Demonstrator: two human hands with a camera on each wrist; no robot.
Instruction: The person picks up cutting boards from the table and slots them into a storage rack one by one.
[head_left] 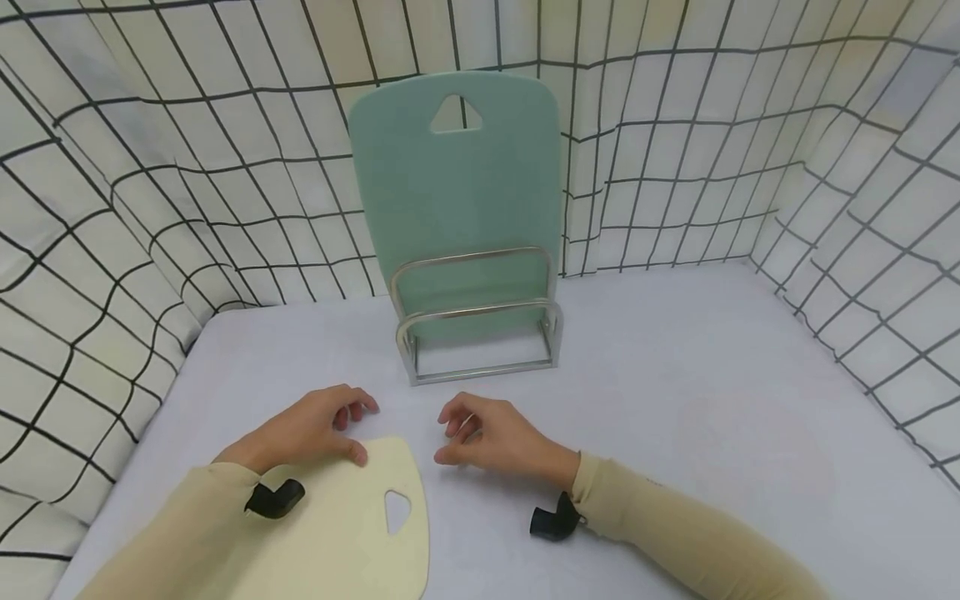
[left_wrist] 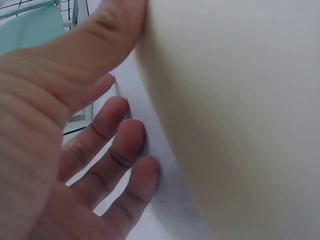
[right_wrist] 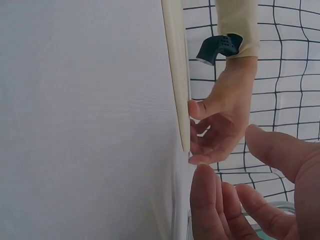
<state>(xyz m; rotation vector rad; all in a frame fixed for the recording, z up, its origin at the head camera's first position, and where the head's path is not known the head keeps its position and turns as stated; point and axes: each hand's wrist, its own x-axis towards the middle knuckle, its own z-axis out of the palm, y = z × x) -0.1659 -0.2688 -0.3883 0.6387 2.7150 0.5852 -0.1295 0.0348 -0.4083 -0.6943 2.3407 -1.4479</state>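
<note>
A cream cutting board [head_left: 322, 533] with a handle hole lies flat on the white table at the lower left in the head view. My left hand [head_left: 307, 429] is at its far edge, the thumb on or just over the board's surface. In the left wrist view the other fingers [left_wrist: 127, 137] rest beside the board's edge, loosely bent and not gripping it. My right hand [head_left: 498, 433] hovers right of the board, fingers loosely curled, holding nothing. Behind both hands, a green cutting board [head_left: 461, 183] stands upright in a metal rack [head_left: 480, 312].
White cloth with a black grid pattern [head_left: 675, 167] hangs along the back and both sides. The white tabletop [head_left: 675, 375] stretches to the right of the rack. A black wrist fitting [head_left: 555, 521] is on the right sleeve, another [head_left: 276, 498] on the left.
</note>
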